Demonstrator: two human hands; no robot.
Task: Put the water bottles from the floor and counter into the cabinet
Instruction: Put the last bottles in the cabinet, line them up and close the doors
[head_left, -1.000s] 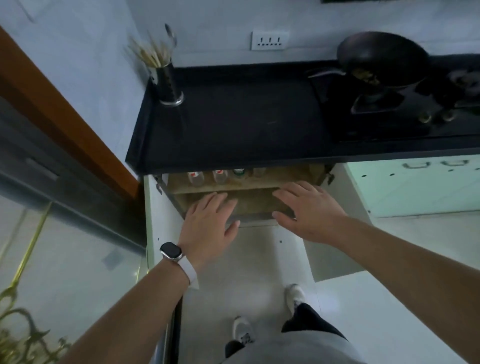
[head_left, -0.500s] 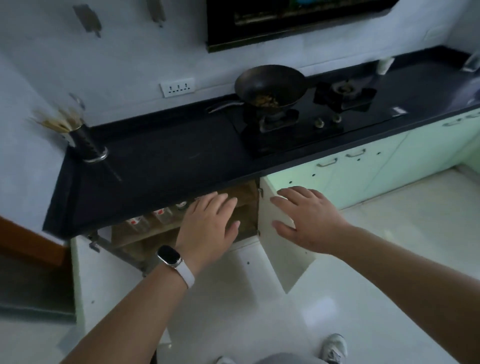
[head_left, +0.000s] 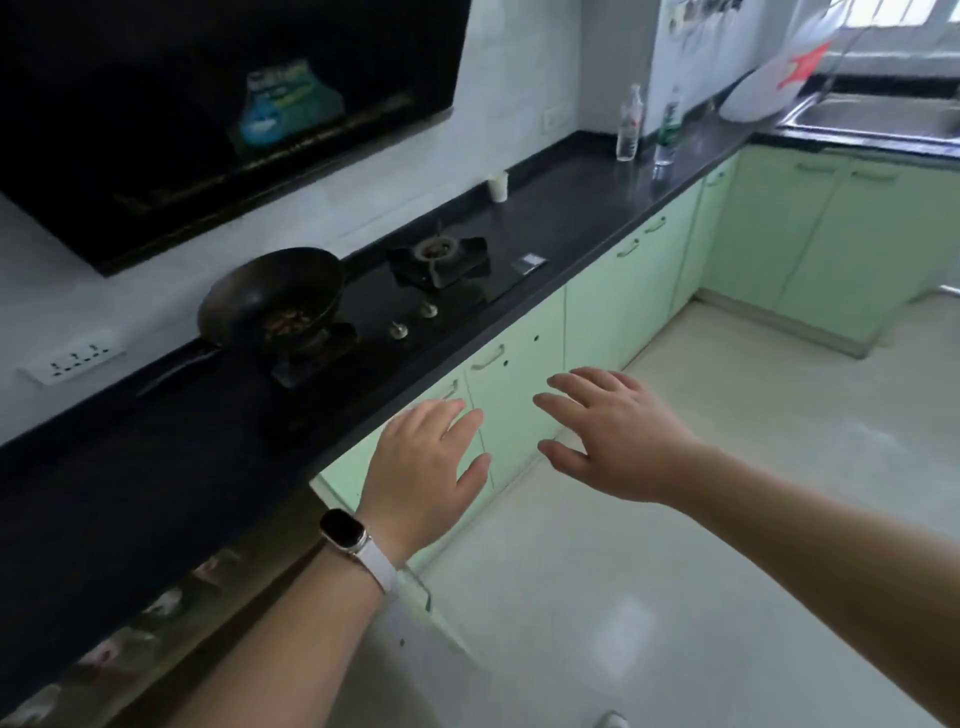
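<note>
Two bare hands out in front, palms down, fingers spread, neither holding anything: left hand with one dark-faced wristwatch on a white strap at the wrist, right hand just beside it, the two apart and over the pale glossy tiled floor. Under the near end of the long black stone counter, an open cabinet shows blurred bottle tops with red-and-white labels; count not readable. Along the counter front, pale green cabinet doors with curved metal handles, shut. On the counter: one black wok with dark food in it on the near burner, one bare black burner grate beyond it, two round metal knobs in front. Farther along, one small white cup against the wall. At the far corner, two clear plastic water bottles standing upright, near each other: one with a red-and-white label, one with a green label. One black range hood above; one white wall socket on the left; one steel sink on the far right run.
</note>
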